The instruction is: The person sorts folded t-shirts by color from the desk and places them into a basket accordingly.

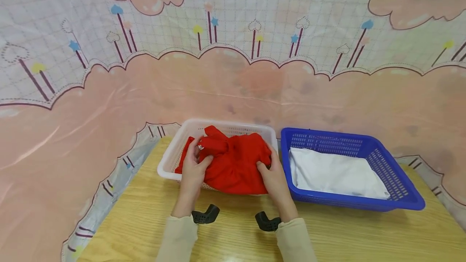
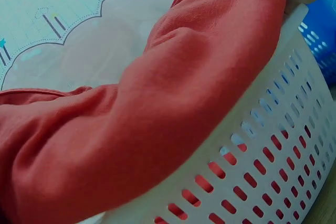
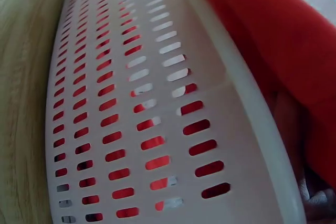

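Note:
A crumpled red garment (image 1: 238, 165) lies bunched over the white perforated basket (image 1: 233, 123), its near edge hanging across the front rim. My left hand (image 1: 193, 169) grips its left side, thumb on top and fingers mostly hidden behind a fold. On the opposite side my right hand (image 1: 273, 175) holds the cloth, thumb on top, other fingers largely out of sight. Up close in the left wrist view, the red garment (image 2: 157, 103) drapes along the basket's rim. Through the slots of the basket wall (image 3: 121, 129) in the right wrist view, more red shows.
To the right stands a blue perforated basket (image 1: 327, 133) with white folded cloth (image 1: 335, 173) inside. Both baskets rest on a wooden table (image 1: 233, 237), close to a patterned pink backdrop (image 1: 233, 84). Black wrist-worn pieces (image 1: 206, 214) sit by the sleeves.

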A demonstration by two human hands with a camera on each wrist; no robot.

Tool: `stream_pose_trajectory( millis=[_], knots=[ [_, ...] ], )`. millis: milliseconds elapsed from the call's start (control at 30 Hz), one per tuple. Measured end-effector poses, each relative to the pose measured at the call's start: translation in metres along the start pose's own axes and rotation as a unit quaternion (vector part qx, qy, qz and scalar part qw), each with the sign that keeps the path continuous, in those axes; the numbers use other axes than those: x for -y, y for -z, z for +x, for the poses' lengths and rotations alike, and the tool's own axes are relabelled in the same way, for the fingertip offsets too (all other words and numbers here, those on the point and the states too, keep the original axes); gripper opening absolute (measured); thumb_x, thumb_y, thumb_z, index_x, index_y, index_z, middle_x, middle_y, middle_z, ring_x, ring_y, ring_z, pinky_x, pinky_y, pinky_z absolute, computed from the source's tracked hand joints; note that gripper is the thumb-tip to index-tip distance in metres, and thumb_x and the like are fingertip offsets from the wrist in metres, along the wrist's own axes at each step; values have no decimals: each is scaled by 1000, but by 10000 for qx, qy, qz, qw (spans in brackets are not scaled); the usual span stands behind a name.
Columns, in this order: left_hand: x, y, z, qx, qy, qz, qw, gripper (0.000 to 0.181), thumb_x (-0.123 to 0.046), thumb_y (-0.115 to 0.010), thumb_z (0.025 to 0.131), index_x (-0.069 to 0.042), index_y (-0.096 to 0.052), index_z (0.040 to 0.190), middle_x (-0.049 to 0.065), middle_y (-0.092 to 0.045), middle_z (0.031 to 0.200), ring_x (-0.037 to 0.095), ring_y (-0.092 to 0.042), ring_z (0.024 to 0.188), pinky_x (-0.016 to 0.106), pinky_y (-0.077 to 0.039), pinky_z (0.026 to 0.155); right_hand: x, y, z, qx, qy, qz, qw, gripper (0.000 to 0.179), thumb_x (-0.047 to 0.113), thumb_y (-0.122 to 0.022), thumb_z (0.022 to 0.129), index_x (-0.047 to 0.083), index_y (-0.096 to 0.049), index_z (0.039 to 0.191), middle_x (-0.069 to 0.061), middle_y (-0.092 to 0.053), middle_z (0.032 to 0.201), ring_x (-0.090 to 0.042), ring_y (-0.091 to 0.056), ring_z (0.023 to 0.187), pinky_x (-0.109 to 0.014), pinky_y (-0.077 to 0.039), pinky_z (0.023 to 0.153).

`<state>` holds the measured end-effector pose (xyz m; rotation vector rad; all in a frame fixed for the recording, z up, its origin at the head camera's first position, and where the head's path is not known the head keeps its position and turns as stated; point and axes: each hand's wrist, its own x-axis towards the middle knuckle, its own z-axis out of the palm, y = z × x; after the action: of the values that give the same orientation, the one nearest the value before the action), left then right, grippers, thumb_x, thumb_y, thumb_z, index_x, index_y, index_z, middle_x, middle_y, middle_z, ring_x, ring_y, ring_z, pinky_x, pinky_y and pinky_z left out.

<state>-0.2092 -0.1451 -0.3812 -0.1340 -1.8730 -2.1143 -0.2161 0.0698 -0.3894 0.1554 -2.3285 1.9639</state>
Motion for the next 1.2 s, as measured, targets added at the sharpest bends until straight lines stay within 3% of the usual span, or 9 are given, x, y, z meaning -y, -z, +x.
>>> stream_pose_trajectory(
  millis=[167,300,467,700,767,900,1000,1100,1200],
  knots=[
    [2,0,2,-44,193,20,9998,55,2,-54,85,-21,-35,131,4,-50,119,17,-49,105,33,-39,89,0,-1,0,-57,237,56,9997,57,15,-51,89,42,-28,134,5,-33,134,-22,-41,115,-44,-36,93],
    [0,0,2,-114,279,139,9994,51,3,-55,83,-14,-35,128,8,-51,117,19,-50,103,33,-39,88,-1,-2,-1,-79,449,-171,9988,46,20,-53,89,40,-41,128,8,-38,132,-18,-42,114,-43,-36,93],
    [-1,3,1,-121,332,505,9981,52,-2,-56,84,-18,-35,128,8,-50,115,20,-47,104,36,-39,88,5,-2,-5,135,398,-397,9983,38,33,-61,84,34,-50,120,5,-46,125,-15,-44,111,-40,-37,92],
    [0,3,3,-254,290,737,9965,33,0,-53,85,-8,-34,111,11,-46,117,22,-45,108,33,-37,90,27,-2,-16,531,649,-626,9945,45,8,-59,84,21,-49,126,-5,-46,126,-22,-46,108,-41,-41,88],
    [1,2,3,-343,228,759,9963,26,2,-51,85,-4,-32,101,11,-47,114,20,-45,106,29,-37,87,23,-2,-14,541,654,-589,9947,44,5,-58,84,25,-52,123,-3,-46,126,-21,-46,109,-40,-41,89],
    [3,2,3,-438,7,1392,9893,17,-2,-54,84,-5,-38,89,7,-49,91,15,-47,86,23,-36,70,7,-4,-7,435,845,-764,9925,40,2,-57,84,28,-58,113,2,-50,120,-17,-46,109,-39,-40,89],
    [4,4,3,-240,-137,1896,9815,11,-8,-58,84,-9,-47,85,6,-48,83,17,-45,76,26,-35,65,-4,-5,-3,301,1075,-920,9895,36,1,-57,84,29,-61,106,5,-53,112,-14,-48,103,-35,-42,86],
    [4,8,2,173,-210,2177,9756,5,-11,-57,86,-15,-56,89,0,-55,92,15,-48,83,29,-38,73,-8,-7,-2,147,1287,-1012,9864,34,0,-57,83,29,-62,102,6,-55,107,-14,-50,98,-34,-43,83],
    [3,12,-1,588,-188,2658,9620,12,-17,-55,88,-25,-62,95,-6,-57,102,13,-49,94,33,-39,80,-9,-8,-3,30,1362,-1122,9843,35,0,-57,82,29,-62,100,7,-55,106,-13,-50,97,-33,-43,82]
  ],
)
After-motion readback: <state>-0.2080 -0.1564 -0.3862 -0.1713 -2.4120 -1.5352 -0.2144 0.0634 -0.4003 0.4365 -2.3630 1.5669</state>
